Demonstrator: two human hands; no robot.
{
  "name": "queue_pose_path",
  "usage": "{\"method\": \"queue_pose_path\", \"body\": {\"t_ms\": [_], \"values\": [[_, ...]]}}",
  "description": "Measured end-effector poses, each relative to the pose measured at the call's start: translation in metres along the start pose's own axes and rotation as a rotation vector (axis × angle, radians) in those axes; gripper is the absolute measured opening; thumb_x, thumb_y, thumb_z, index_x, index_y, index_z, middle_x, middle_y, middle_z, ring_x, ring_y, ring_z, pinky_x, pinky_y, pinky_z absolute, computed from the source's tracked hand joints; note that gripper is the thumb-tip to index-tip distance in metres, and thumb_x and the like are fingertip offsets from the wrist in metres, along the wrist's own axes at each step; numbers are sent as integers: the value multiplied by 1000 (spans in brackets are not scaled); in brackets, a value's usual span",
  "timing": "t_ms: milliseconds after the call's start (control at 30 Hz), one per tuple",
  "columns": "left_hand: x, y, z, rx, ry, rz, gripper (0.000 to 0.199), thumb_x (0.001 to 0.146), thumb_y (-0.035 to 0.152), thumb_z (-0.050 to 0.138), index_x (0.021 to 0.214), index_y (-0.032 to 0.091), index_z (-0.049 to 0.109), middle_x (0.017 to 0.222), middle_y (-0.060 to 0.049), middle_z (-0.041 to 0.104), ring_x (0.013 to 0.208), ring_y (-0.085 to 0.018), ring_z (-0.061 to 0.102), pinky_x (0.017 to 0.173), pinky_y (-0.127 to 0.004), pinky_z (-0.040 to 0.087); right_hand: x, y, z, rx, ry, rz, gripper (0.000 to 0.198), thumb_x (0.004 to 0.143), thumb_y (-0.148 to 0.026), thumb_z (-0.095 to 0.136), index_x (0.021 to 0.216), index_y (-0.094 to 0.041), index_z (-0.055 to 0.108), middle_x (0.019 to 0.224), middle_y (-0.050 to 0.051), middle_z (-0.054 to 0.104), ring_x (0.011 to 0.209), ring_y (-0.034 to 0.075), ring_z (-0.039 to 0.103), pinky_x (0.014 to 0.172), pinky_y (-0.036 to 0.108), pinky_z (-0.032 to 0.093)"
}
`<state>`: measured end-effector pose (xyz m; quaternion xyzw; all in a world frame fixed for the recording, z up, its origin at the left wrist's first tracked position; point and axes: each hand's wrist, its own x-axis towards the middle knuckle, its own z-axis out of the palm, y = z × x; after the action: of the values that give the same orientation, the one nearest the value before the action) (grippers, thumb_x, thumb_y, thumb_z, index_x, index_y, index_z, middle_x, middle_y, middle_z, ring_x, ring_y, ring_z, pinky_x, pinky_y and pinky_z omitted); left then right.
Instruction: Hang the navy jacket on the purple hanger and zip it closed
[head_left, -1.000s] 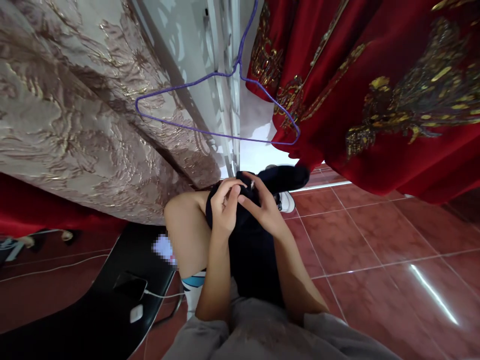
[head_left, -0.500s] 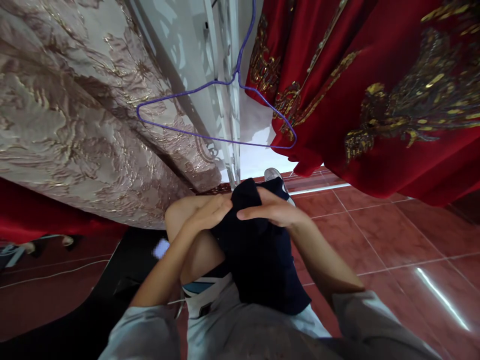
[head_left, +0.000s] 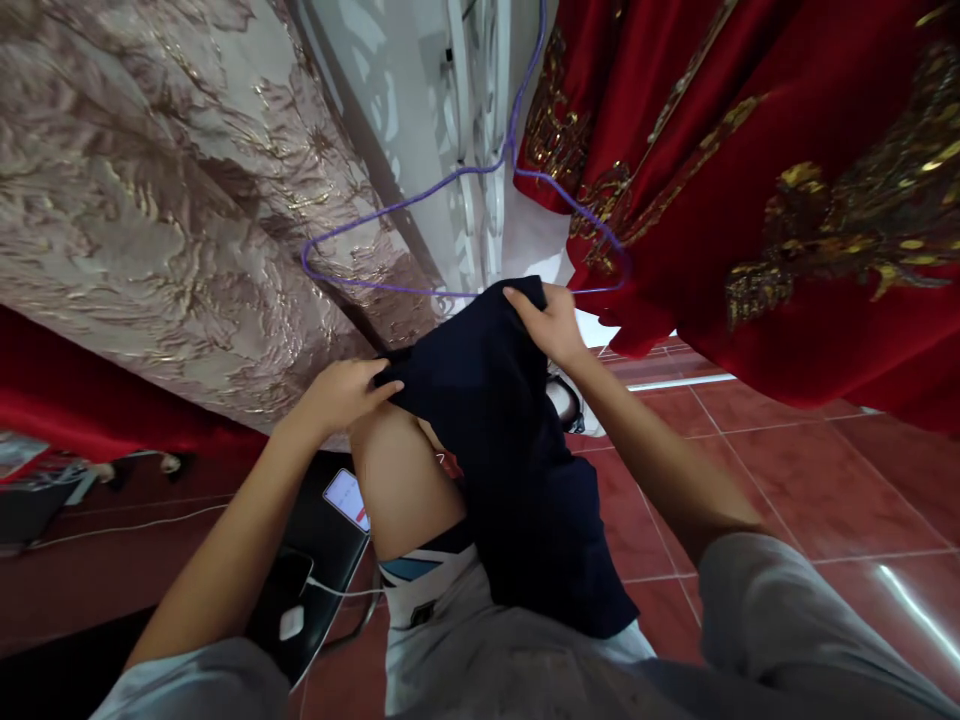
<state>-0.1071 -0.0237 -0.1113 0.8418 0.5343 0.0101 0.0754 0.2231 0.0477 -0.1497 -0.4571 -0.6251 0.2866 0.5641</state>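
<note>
A dark navy garment [head_left: 517, 430] lies over my lap, its upper part lifted and stretched between both hands; its exact kind does not show. My left hand [head_left: 346, 395] pinches one corner above my bare knee. Higher up and to the right, my right hand [head_left: 553, 318] grips another corner, thumb on top of the cloth. Just beyond the garment hangs a purple wire hanger [head_left: 390, 207] with nothing on it. The raised cloth overlaps part of its lower bar.
A pink-and-gold brocade cloth [head_left: 150, 200] hangs at the left, red gold-embroidered fabric [head_left: 690, 190] at the right. Behind the hanger stands a white metal frame [head_left: 480, 130]. Beside my left leg, a black seat [head_left: 330, 560] holds a phone [head_left: 346, 498] and a white cable [head_left: 349, 593]. Red tiles [head_left: 720, 480] cover the floor.
My hands were close together over the garment. They have spread apart, left hand leftward and right hand upward, pulling the cloth wide and raising it toward the hanger.
</note>
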Motion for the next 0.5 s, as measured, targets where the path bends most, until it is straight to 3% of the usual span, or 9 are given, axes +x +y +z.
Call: {"method": "queue_pose_path", "body": {"t_ms": [100, 200, 267, 333, 400, 500], "values": [[-7, -12, -11, -52, 19, -8, 36, 102, 45, 42, 86, 21, 64, 83, -8, 69, 82, -27, 64, 79, -39, 47, -17, -6, -31, -41, 100, -82, 36, 88, -41, 72, 63, -19, 57, 63, -1, 49, 59, 13, 47, 55, 29, 43], [-5, -9, -36, -139, 372, 77, 23, 98, 38, 51, 90, 22, 65, 95, -6, 69, 97, -28, 62, 95, -44, 46, -24, -20, -58, -79, 121, -107, 36, 87, -38, 73, 62, -19, 57, 61, -1, 46, 57, 11, 44, 51, 26, 38], [5, 3, -55, -261, 658, 122, 18, 98, 38, 58, 98, 24, 68, 102, -2, 69, 104, -26, 61, 102, -42, 43, -25, -28, -65, -83, 113, -104, 39, 87, -40, 74, 60, -19, 55, 61, -1, 45, 57, 11, 43, 51, 26, 38], [20, 22, -70, -347, 845, 163, 19, 101, 40, 59, 103, 25, 70, 101, 1, 69, 100, -22, 61, 100, -40, 44, -27, -35, -63, -79, 71, -83, 40, 88, -42, 73, 61, -19, 55, 62, 0, 48, 58, 11, 46, 51, 26, 40], [38, 42, -80, -359, 894, 230, 22, 103, 41, 58, 111, 25, 70, 105, 1, 71, 100, -22, 63, 100, -39, 46, -33, -40, -59, -89, -25, -71, 37, 92, -44, 70, 66, -19, 59, 64, 1, 53, 59, 13, 51, 52, 27, 43], [63, 62, -87, -377, 820, 330, 30, 100, 46, 62, 123, 27, 69, 115, -2, 72, 111, -26, 63, 104, -41, 46, -48, -48, -63, -129, -213, -114, 21, 96, -39, 66, 88, -20, 70, 80, 3, 68, 73, 17, 65, 68, 31, 54]]}}
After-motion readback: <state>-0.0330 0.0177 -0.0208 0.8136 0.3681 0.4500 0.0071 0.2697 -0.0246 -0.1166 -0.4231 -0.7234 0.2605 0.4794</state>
